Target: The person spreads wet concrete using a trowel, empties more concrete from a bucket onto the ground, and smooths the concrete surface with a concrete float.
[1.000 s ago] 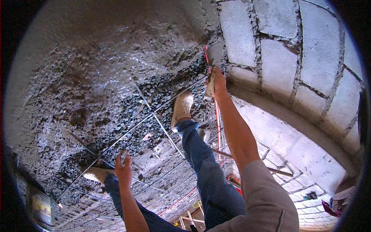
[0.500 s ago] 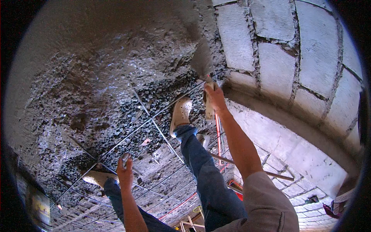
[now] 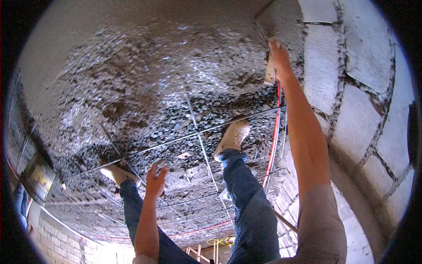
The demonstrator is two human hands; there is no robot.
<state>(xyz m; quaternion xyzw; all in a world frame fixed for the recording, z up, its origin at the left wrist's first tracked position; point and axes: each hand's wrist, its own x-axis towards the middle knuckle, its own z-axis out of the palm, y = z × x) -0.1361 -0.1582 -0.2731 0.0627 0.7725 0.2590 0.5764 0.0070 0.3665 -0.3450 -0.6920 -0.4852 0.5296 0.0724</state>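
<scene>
My right hand (image 3: 280, 62) is wrapped round the pale handle of a trowel (image 3: 269, 76), out at the far right close to the block wall. The trowel's blade lies against smooth grey wet concrete (image 3: 211, 13) and is hard to tell from it. Rougher, stony concrete (image 3: 145, 66) spreads nearer to me. Low and left of the middle, above the steel bars, my left hand (image 3: 155, 181) has its fingers curled. Something small and greyish shows at its fingertips, too unclear to name.
Thin steel bars (image 3: 165, 144) cross over loose gravel (image 3: 176, 125). My tan clogs (image 3: 234, 134) stand among them. A red-orange line (image 3: 273, 145) runs beneath my right arm. On the right rises a block wall (image 3: 323, 61). A yellow cord (image 3: 222, 241) lies behind my legs.
My right hand has pushed the trowel farther away, onto the smooth concrete beside the wall. My left hand stays low with fingers curled. The whole view has shifted and tilted.
</scene>
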